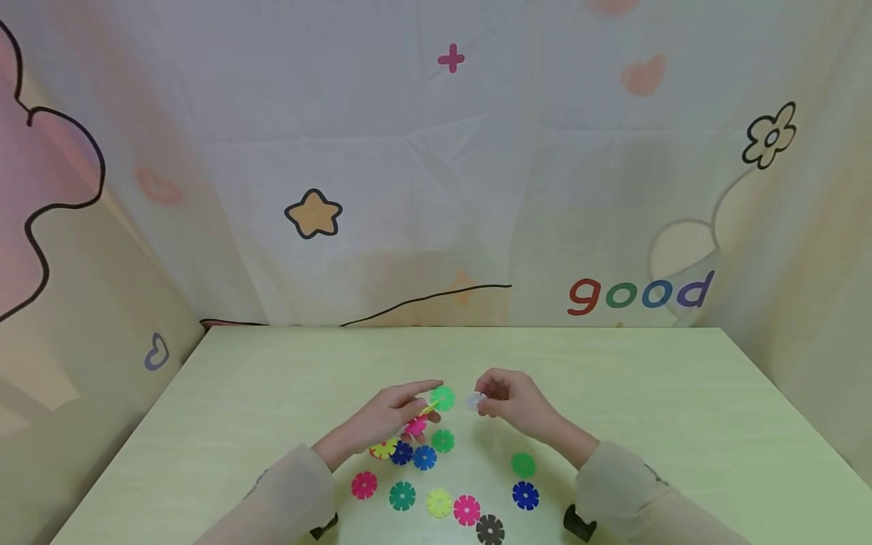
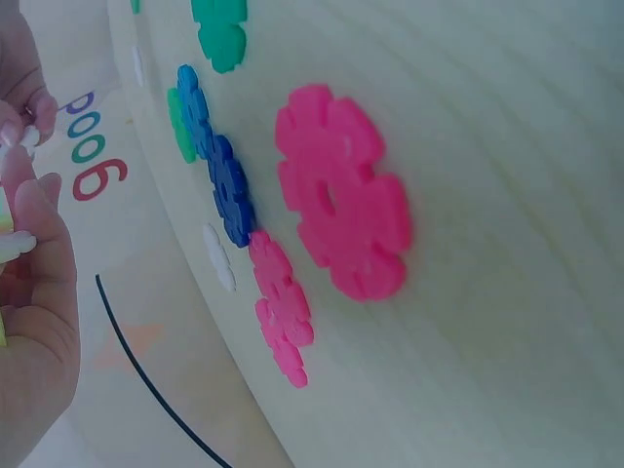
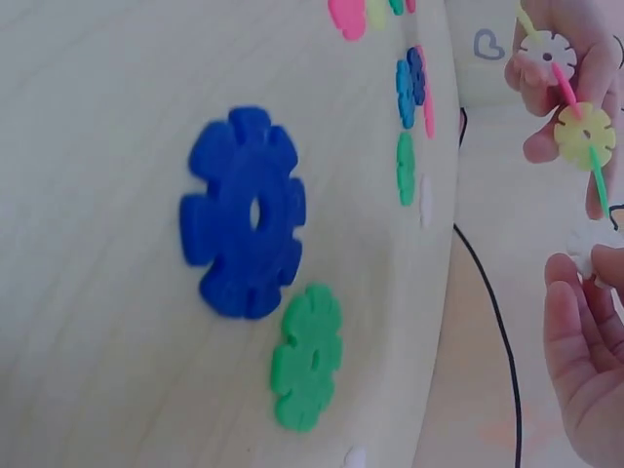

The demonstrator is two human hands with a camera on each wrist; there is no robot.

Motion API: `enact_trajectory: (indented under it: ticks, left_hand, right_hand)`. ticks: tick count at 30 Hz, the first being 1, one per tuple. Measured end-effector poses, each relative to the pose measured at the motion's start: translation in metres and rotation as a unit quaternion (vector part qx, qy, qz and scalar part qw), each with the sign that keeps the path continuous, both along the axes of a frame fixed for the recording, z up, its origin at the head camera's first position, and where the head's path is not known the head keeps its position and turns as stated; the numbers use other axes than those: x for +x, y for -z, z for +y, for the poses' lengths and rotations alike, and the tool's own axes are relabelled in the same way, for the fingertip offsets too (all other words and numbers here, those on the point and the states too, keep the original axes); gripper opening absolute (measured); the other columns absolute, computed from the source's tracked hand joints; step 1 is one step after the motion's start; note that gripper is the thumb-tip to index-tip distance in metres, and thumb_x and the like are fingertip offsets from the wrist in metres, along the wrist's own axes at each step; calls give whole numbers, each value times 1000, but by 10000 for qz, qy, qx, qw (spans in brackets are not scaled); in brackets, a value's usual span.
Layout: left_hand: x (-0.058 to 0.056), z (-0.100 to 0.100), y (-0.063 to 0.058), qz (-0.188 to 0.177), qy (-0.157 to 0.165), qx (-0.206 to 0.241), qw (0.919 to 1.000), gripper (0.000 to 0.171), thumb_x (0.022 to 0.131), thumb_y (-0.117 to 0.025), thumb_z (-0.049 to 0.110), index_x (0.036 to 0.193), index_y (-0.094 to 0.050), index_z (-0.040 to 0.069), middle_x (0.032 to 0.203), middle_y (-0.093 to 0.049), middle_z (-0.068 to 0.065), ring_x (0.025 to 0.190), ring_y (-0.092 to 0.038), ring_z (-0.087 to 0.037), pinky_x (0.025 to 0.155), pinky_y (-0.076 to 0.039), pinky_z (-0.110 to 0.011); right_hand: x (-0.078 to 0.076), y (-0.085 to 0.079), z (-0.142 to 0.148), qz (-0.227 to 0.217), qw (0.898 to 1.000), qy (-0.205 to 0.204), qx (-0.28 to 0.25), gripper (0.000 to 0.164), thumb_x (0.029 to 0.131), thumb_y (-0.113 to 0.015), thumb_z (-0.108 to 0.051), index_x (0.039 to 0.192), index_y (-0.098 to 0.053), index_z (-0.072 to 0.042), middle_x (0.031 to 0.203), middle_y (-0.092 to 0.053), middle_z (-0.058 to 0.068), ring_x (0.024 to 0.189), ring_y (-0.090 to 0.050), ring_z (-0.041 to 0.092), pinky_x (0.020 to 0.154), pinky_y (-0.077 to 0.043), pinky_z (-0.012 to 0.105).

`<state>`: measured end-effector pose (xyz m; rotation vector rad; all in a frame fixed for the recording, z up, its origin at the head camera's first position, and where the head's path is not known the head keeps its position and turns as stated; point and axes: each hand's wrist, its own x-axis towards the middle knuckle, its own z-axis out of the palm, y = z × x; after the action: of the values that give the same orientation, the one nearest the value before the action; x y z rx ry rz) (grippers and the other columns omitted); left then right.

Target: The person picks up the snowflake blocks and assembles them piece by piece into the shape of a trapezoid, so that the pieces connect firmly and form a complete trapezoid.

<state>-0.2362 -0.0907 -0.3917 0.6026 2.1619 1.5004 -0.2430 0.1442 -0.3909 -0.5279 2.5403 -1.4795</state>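
My left hand (image 1: 391,412) holds a chain of slotted plastic snowflake discs. In the right wrist view the chain has a white disc (image 3: 548,57), a yellow disc (image 3: 585,136) and an edge-on green disc (image 3: 599,180) at its end. Above the table, my right hand (image 1: 516,397) pinches a separate white disc (image 1: 474,401) between thumb and fingers. That white disc faces the green end of the chain; a small gap parts them in the head view. Part of the chain is hidden behind the left fingers.
Loose discs lie on the pale table (image 1: 681,424), among them a pink disc (image 1: 364,484), teal disc (image 1: 403,496), dark grey disc (image 1: 490,529), dark blue disc (image 1: 525,496) and green disc (image 1: 523,465). A printed curtain (image 1: 409,174) hangs behind the table.
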Motion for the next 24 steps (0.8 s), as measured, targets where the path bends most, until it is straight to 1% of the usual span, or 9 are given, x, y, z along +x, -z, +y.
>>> enact_trajectory:
  ticks: [1, 2, 6, 9, 12, 16, 18, 21, 24]
  left_hand:
    - [1, 0, 0, 3, -7, -23, 10000, 41, 95, -39, 18, 136, -36, 19, 108, -62, -15, 71, -64, -21, 66, -50, -23]
    - [1, 1, 0, 11, -13, -50, 10000, 41, 95, -39, 18, 135, -36, 20, 107, -62, -15, 70, -64, -20, 63, -49, -22]
    - [2, 3, -1, 89, -58, -196, 9998, 40, 95, -39, 18, 134, -38, 23, 106, -64, -11, 71, -64, -16, 50, -38, -15]
    - [2, 3, -1, 101, -65, -196, 9997, 39, 95, -38, 18, 134, -38, 24, 106, -64, -10, 70, -64, -16, 46, -34, -15]
    - [3, 3, -1, 0, -42, -106, 9999, 39, 95, -38, 19, 135, -38, 22, 106, -64, -10, 68, -64, -17, 50, -39, -15]
    - [4, 4, -1, -101, -16, -3, 9999, 41, 95, -38, 26, 135, -37, 20, 107, -63, -11, 70, -65, -19, 64, -48, -19]
    - [5, 5, -1, -2, -10, -52, 10000, 44, 94, -40, 32, 135, -37, 19, 107, -63, -11, 70, -64, -19, 69, -50, -22]
    - [6, 6, -2, 312, -13, -286, 9991, 51, 89, -48, 39, 135, -37, 20, 104, -63, -13, 67, -63, -16, 67, -51, -25]
    - [8, 7, -3, 567, -73, -509, 9971, 55, 85, -54, 41, 134, -38, 22, 99, -63, -14, 65, -62, -15, 63, -51, -27]
  right_hand:
    - [2, -1, -1, 24, 10000, -12, -26, 12, 81, -61, -5, 92, -57, -4, 84, -59, 7, 73, -55, 14, 67, -50, 23]
    - [3, -2, -1, 54, 10000, -39, -55, 12, 81, -61, -5, 92, -57, -4, 84, -60, 8, 73, -55, 14, 67, -50, 22]
    - [8, -3, -4, 259, 9993, -217, -144, 12, 82, -59, -4, 93, -57, 0, 86, -60, 12, 73, -55, 14, 67, -50, 20]
    - [10, -3, -5, 388, 9988, -247, -144, 11, 82, -59, -3, 92, -57, 1, 85, -61, 12, 72, -55, 15, 66, -49, 19]
    - [11, -2, -7, 484, 9987, -164, -61, 10, 81, -60, -3, 91, -58, -2, 85, -61, 10, 72, -55, 14, 66, -50, 18]
    - [13, -2, -8, 725, 9973, -92, 84, 8, 81, -61, -4, 89, -60, -6, 83, -62, 7, 70, -55, 14, 65, -50, 18]
    - [14, -2, -8, 920, 9956, -99, 134, 8, 80, -61, -4, 88, -61, -7, 82, -62, 6, 69, -54, 13, 64, -49, 18]
    - [16, -2, -8, 1289, 9914, -108, 207, 7, 80, -62, -4, 86, -62, -7, 80, -61, 4, 67, -53, 10, 62, -49, 18]
    - [19, -3, -9, 1677, 9854, -109, 255, 7, 79, -64, -4, 85, -63, -8, 79, -61, 2, 66, -51, 7, 61, -49, 18]
